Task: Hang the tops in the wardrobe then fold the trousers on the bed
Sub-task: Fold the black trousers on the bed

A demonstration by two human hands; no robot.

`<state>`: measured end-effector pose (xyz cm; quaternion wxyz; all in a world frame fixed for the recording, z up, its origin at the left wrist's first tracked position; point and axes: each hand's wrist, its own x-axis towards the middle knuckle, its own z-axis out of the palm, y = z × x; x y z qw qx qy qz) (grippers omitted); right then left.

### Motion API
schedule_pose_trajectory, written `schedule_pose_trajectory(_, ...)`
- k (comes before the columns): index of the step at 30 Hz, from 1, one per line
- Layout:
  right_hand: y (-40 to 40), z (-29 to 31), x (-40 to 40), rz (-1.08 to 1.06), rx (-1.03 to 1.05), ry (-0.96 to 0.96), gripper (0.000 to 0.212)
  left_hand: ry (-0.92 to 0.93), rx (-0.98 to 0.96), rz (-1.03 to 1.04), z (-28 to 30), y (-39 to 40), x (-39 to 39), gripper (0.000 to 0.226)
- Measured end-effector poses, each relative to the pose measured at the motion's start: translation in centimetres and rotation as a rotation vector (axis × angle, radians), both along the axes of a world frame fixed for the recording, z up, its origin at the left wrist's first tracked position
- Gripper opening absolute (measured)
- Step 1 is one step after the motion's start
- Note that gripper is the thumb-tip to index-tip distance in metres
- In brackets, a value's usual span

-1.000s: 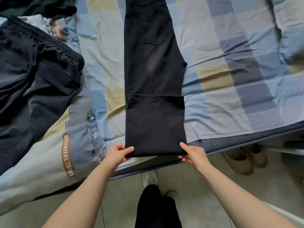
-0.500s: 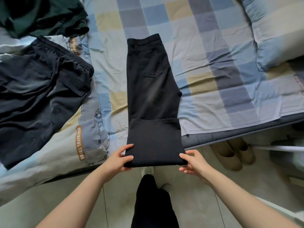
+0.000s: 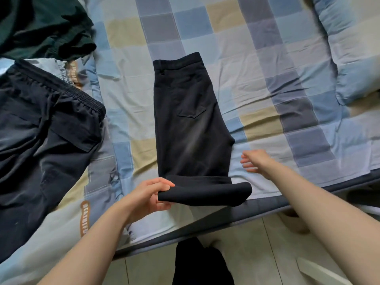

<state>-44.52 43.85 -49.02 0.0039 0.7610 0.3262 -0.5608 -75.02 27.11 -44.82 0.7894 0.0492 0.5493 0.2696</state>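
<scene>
Black trousers [image 3: 189, 124] lie lengthwise on the checked bed sheet [image 3: 257, 83], waistband at the far end, back pocket facing up. Their near end is doubled over into a thick fold [image 3: 207, 192] close to the bed's front edge. My left hand [image 3: 148, 196] pinches the left corner of that fold, thumb on top. To the right of the trousers, my right hand [image 3: 255, 161] hovers over the sheet with fingers spread, holding nothing.
A dark navy pair of trousers with an elastic waistband [image 3: 41, 140] lies at the left on top of a grey-blue garment with orange lettering [image 3: 84, 217]. A dark green garment [image 3: 45, 27] is bunched at the far left. A pillow [image 3: 353, 48] sits at the right.
The folded end has been lifted further onto the bed and rolled over. My right hand has let go of its corner and moved up to the right. The left hand still holds.
</scene>
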Motion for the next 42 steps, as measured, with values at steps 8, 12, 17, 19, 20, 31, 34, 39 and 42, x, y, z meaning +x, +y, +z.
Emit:
schedule_pose_trajectory(8,6.6,-6.9,-2.2,0.240,0.078,-0.118,0.025,-0.135,0.028,-0.034,-1.7,2.5,-2.3,0.027)
schedule_pose_trajectory(12,8.0,-9.5,-2.7,0.200,0.071,-0.070,0.056,-0.181,0.040,-0.023,-2.7,3.3,-2.8,0.034)
schedule_pose_trajectory(17,8.2,-8.9,-2.9,0.169,-0.042,0.126,0.014,-0.189,0.030,-0.039,-2.8,4.0,-2.8,0.025)
schedule_pose_trajectory(19,8.0,-8.7,-3.4,0.324,0.144,0.037,0.017,-0.193,0.021,-0.045,-2.6,4.2,-2.8,0.021)
schedule_pose_trajectory(20,7.6,-8.7,-3.7,0.444,0.275,-0.040,0.023,-0.193,0.016,-0.043,-2.4,4.2,-2.9,0.020)
schedule_pose_trajectory(31,7.3,-9.2,-3.0,1.921,0.573,-0.292,0.082,-0.156,0.003,0.012,-2.4,4.8,-3.9,0.021)
schedule_pose_trajectory(34,8.1,-9.2,-2.5,1.933,0.584,-0.256,0.083,-0.178,0.031,0.002,-2.5,6.2,-4.5,0.028)
schedule_pose_trajectory(39,8.7,-10.4,-2.2,1.898,0.519,-0.231,0.046,-0.146,0.056,0.360,-4.1,13.5,-6.2,0.041)
schedule_pose_trajectory(42,9.0,-11.2,-2.1,1.982,0.567,-0.255,0.043,-0.116,0.062,0.708,-7.5,18.0,-7.3,0.031)
